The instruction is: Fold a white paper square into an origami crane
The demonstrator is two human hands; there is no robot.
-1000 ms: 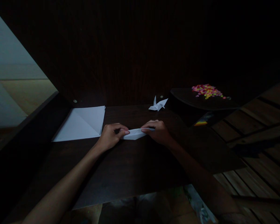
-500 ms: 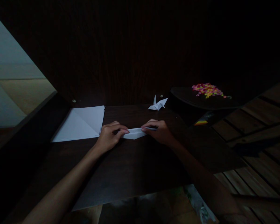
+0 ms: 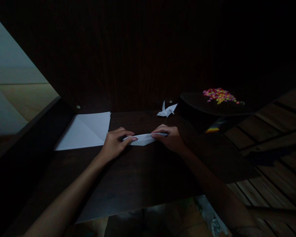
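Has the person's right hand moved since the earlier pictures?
Yes. The right hand, pinching the long white folded paper strip, has shifted slightly right, judged against the white folded-paper bird, which hasn't moved.

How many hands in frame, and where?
2: the left hand at the left end of the folded white paper, the right hand at its right end. Some fingers are hidden.

Folded white paper (image 3: 143,140), narrow, pinched near both ends, stretches sideways over the tabletop (image 3: 128,184).
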